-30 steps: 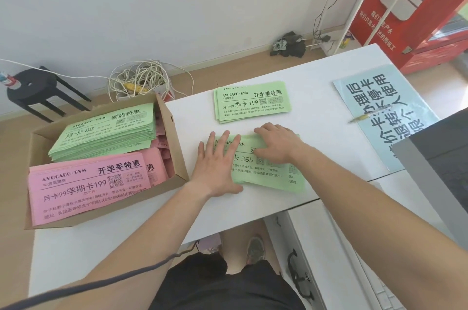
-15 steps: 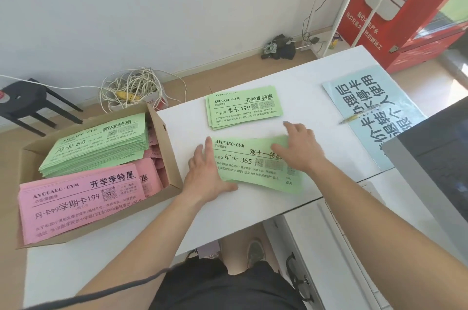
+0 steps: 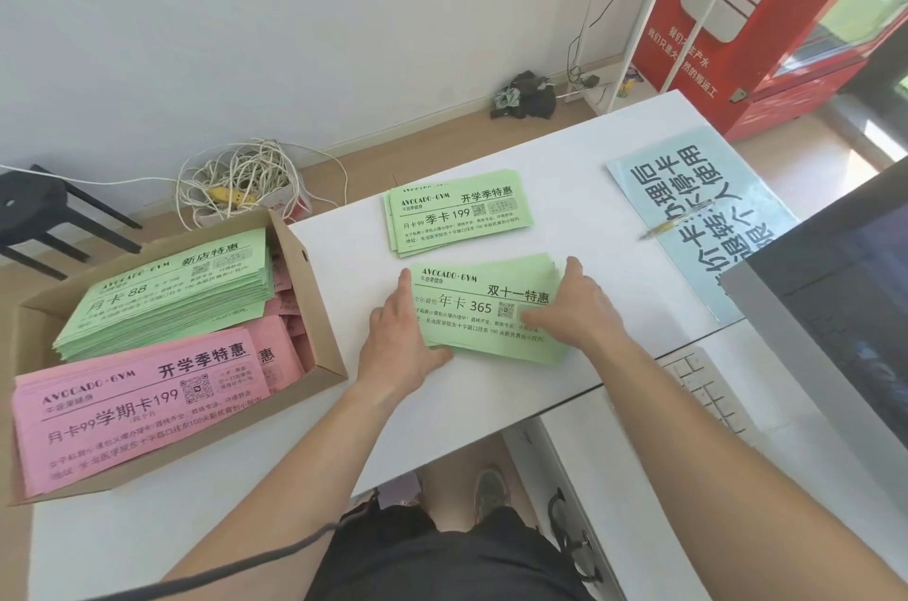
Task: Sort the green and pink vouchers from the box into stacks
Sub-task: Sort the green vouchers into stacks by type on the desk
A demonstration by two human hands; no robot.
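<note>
A stack of pale green paper vouchers [image 3: 474,305] lies flat on the white counter [image 3: 491,409] between the two hands. The left hand [image 3: 400,337] stands on its outer side against the stack's left edge, fingers straight and together, thumb at the near left corner. The right hand [image 3: 575,313] is spread against the right edge, fingers nearly straight along that side, thumb lying on the top sheet. Neither hand is curled round the paper. The stack's right edges are slightly fanned.

Just beyond the fingertips, apart from the near stack by a narrow strip of counter, lies a second stack of green vouchers [image 3: 457,213], its left edges uneven.

Left of the left hand, close by, sits an open brown cardboard box [image 3: 317,286] holding a thick green pile [image 3: 172,293] and a pink pile [image 3: 137,401]. Bare counter runs from the left wrist to the near edge.

Beyond the right hand lie a pale blue printed sheet [image 3: 697,187] with a pen [image 3: 678,225] on it.
</note>
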